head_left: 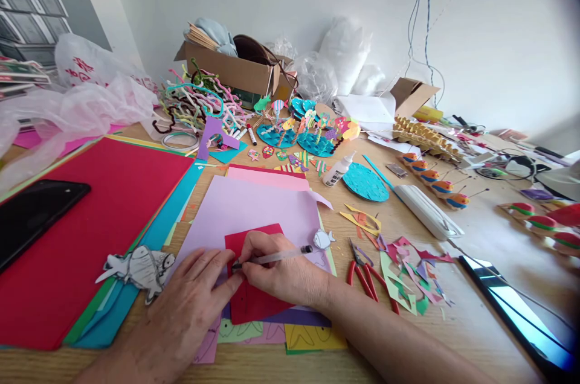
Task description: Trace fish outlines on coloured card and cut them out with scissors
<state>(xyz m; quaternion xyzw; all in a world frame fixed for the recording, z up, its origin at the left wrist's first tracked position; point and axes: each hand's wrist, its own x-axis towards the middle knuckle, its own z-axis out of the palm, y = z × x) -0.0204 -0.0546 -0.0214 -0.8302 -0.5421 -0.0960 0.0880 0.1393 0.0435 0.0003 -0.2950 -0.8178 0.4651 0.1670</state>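
My right hand (276, 269) is closed around a gel pen (281, 256) with a clear barrel and dark cap end. The pen's tip meets a small red sheet of paper (260, 305) close to my left fingertips. My left hand (194, 293) lies fairly flat, fingers extended, pressing the red sheet's left side; whatever is under its fingertips is hidden. Beneath lies a lilac sheet (258, 206) on a stack of paper. A small paper fish cutout (323, 239) rests right of my right hand. A larger grey-white fish cutout (140, 266) lies left of my left hand.
Red-handled pliers (362, 272) and paper scraps (417, 275) lie to the right. A glue bottle (339, 169) stands beside a blue textured disc (365, 182). A black phone (40, 215) rests on large red sheets (136, 185). Pipe cleaners (203, 97) and a cardboard box (235, 64) sit behind.
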